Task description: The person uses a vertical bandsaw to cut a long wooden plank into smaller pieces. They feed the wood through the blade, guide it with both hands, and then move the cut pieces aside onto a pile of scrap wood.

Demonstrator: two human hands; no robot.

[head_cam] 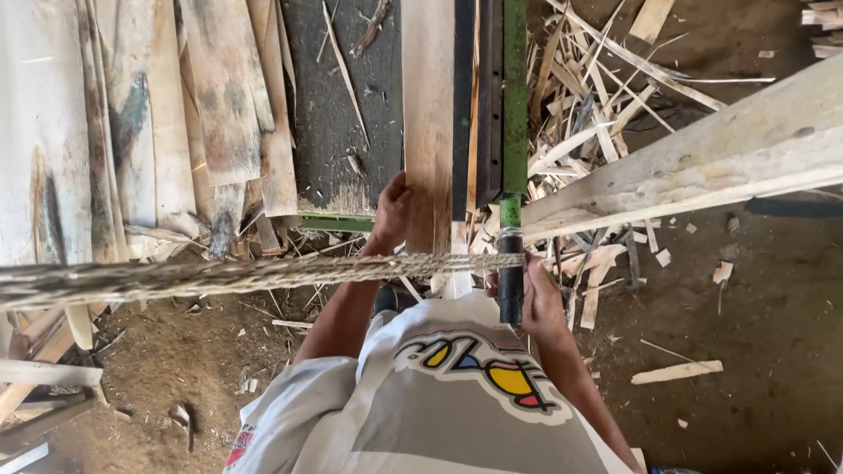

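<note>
head view, looking straight down over the person's chest.

left hand (391, 215): grip clenched on the near end of a long narrow plank (428, 114), fingers wrapped round its left edge. the plank runs from the hand toward 12 o'clock, lying on a dark machine surface (325, 114).

right hand (537, 303): grip clenched round the black handle end of a green lever (513, 96). the lever runs toward 12 o'clock, just beside the plank's right edge, with a dark metal rail (488, 105) between the two. the lever turns from green to taped grey to black near the hand.

a frayed rope (219, 276) crosses the view from 9 o'clock to the lever, ending just beside the right hand; it passes in front of the left forearm. cannot tell whether it is tied to the lever.

at 9 to 11 o'clock: a stack of thin stained boards (149, 114), overlapping, grey and pale.

at 1 to 2 o'clock: a heap of wood slivers (597, 96) on the floor. a thick pale beam (702, 162) slants across from 3 o'clock toward the lever, over the slivers.

floor (755, 333) at 3 to 5 o'clock: dark dirt with scattered chips and one short offcut (676, 372).

person wears a white printed shirt (439, 404), at 6 o'clock.
</note>
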